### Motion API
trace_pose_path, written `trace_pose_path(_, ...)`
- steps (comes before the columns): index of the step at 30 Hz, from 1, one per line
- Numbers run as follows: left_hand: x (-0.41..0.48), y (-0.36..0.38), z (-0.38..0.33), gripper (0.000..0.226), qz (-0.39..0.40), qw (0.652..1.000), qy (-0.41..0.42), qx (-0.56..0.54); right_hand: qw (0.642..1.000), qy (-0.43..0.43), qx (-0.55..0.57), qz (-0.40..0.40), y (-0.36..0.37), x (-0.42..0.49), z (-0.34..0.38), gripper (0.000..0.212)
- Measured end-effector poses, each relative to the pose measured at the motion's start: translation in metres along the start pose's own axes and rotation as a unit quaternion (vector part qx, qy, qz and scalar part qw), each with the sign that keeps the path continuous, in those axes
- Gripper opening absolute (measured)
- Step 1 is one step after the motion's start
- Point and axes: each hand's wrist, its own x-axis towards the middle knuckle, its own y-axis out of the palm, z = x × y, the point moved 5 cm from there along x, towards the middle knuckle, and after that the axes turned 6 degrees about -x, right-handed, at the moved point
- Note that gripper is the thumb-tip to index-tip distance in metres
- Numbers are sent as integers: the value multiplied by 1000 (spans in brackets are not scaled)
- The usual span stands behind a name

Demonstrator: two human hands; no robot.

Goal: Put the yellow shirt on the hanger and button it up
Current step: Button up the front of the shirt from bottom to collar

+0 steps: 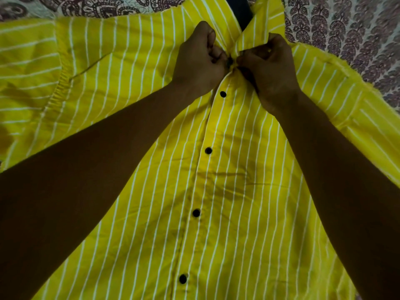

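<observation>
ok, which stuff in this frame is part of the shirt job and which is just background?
Part of the job:
yellow shirt
top button, pinched between both hands
left hand
right hand
dark hanger, showing at the collar opening
four closed black buttons

Just lying about:
patterned bedsheet under the shirt

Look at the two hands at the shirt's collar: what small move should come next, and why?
Probably push the top button through its hole. Both the left hand and right hand pinch the yellow shirt at that button, just below the collar, while four black buttons lower on the placket look already fastened.
</observation>
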Motion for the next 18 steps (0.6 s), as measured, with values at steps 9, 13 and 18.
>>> trace_pose_path(9, 0, 0, 2, 36, -15, 1000, 12, 1, 1000, 18, 16, -15, -1, 1, -4, 36)
trace_pose_path(13, 0, 1, 3, 37, -8, 1000, 5, -11, 1000, -8, -26, 5, 2, -3, 0, 39)
trace_pose_path(18, 0, -1, 3, 41, 16, 999, -4, -43, 982, -85, -163, 38, 6, -5, 8, 52)
